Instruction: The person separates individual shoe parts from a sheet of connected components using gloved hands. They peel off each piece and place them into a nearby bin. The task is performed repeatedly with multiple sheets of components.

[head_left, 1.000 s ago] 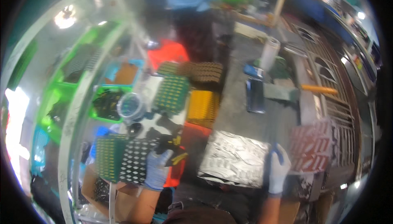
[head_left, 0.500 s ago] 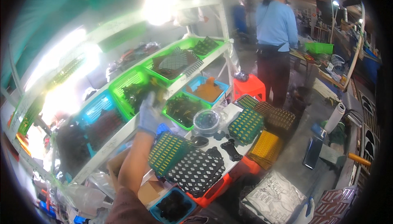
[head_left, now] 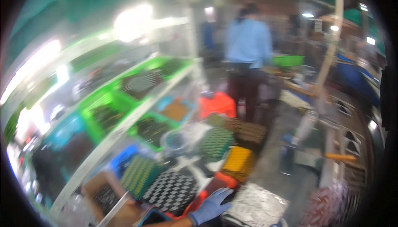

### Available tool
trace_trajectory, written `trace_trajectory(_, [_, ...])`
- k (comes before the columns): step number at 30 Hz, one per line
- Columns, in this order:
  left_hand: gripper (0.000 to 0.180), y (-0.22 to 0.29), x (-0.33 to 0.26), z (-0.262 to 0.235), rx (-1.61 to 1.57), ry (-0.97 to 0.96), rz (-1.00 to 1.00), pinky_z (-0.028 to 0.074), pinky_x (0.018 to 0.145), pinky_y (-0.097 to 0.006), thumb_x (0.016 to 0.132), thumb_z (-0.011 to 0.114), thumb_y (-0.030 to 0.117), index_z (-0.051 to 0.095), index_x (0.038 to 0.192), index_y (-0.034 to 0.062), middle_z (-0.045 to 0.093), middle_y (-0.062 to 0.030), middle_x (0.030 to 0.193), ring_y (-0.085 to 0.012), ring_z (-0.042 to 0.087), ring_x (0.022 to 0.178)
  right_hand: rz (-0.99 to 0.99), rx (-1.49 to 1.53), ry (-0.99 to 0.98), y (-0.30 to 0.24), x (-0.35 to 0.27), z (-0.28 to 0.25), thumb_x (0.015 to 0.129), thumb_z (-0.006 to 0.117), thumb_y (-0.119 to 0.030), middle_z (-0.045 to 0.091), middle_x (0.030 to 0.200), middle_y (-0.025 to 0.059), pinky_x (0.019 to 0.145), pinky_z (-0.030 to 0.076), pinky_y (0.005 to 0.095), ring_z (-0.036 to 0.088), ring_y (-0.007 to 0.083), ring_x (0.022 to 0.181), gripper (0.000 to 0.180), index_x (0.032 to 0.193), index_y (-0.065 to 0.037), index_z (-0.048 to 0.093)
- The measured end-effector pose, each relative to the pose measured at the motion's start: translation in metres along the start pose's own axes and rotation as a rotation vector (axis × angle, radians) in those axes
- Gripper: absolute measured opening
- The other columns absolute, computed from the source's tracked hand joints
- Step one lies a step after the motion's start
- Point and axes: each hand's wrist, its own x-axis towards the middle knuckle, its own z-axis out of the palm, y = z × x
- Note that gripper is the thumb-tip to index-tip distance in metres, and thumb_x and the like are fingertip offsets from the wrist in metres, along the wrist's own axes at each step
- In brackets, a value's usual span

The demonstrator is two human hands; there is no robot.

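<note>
The picture is blurred by motion. My left hand (head_left: 211, 206), in a blue glove, lies low at the front with its fingers spread and nothing in it. It rests next to the edge of a red crate (head_left: 217, 182) and a foil-covered tray (head_left: 257, 205). Just left of the hand lies a black tray of small pale parts (head_left: 172, 190), with a green tray (head_left: 139, 175) beside it. My right hand is out of the picture.
Ahead lie a yellow tray (head_left: 238, 160), another green tray (head_left: 215, 142) and a clear round tub (head_left: 176, 140). A sloping rack with green bins (head_left: 103, 111) and blue bins fills the left. A person in a blue shirt (head_left: 248, 44) stands behind a red stool (head_left: 217, 104).
My left hand has come down from the rack's green bins to the front edge by the red crate. The view has swung and risen; my right hand has left it.
</note>
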Motion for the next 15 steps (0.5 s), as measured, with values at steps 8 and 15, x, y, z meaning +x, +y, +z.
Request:
trace_trajectory(8, [0.063,0.036,0.055,0.024,0.169,-0.132,0.252,0.037,0.119,-0.045,0.098,0.069,0.043,0.056,0.145,0.0026,0.055,-0.0256,0.146,-0.0394,0.048,0.141,0.047,0.099,-0.168,0.015,0.013,-0.011,0.095,0.068,-0.017,0.076,0.116,0.0167,0.091,0.054,0.0322,0.068,0.0170,0.103,0.041,0.131,0.004,0.069])
trace_trajectory(15, [0.066,0.046,0.068,0.009,0.222,-0.181,0.303,0.033,0.121,-0.048,0.097,0.069,0.045,0.055,0.146,0.0032,0.053,-0.0259,0.148,-0.0407,0.046,0.141,-0.410,0.082,-0.088,0.040,0.011,0.000,0.096,0.068,-0.012,0.075,0.117,0.0150,0.089,0.055,0.0338,0.067,0.0174,0.105,0.034,0.126,0.004,0.070])
